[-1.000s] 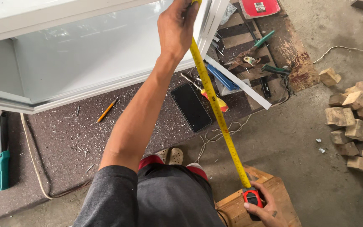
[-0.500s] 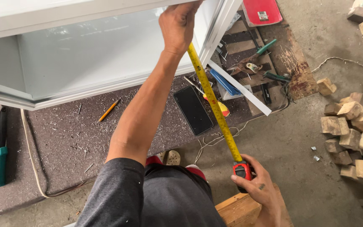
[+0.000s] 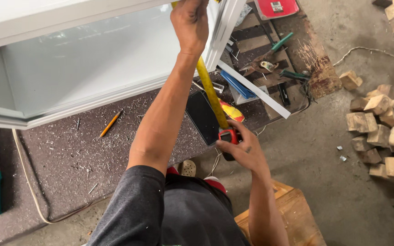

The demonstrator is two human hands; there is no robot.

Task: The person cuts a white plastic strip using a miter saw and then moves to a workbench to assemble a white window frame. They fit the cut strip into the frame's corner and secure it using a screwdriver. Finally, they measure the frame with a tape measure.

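My left hand [image 3: 190,23] is up at the top edge of the white window frame [image 3: 92,98], fingers closed on the end of the yellow tape blade [image 3: 210,93] and pinning it against the frame's right upright. My right hand [image 3: 245,148] sits lower, just off the bench's front edge, wrapped around the red tape measure case [image 3: 228,135], thumb on top. The blade runs taut and slanted between the two, passing over the dark phone [image 3: 202,117] lying flat near the bench's front edge. I judge the weak point to be the upper pinch: if those fingers slacken, the blade could whip back toward the case and catch my right fingers, or slap the phone on its way. The slant is another worry; a blade not laid along the upright may read long. The frame itself stands tilted on the dusty bench [image 3: 69,159], so a hard pull downward might shift it. The pencil [image 3: 111,123] near the frame's lower rail and the loose white strip [image 3: 254,95] by the right edge could be knocked off by my forearm.
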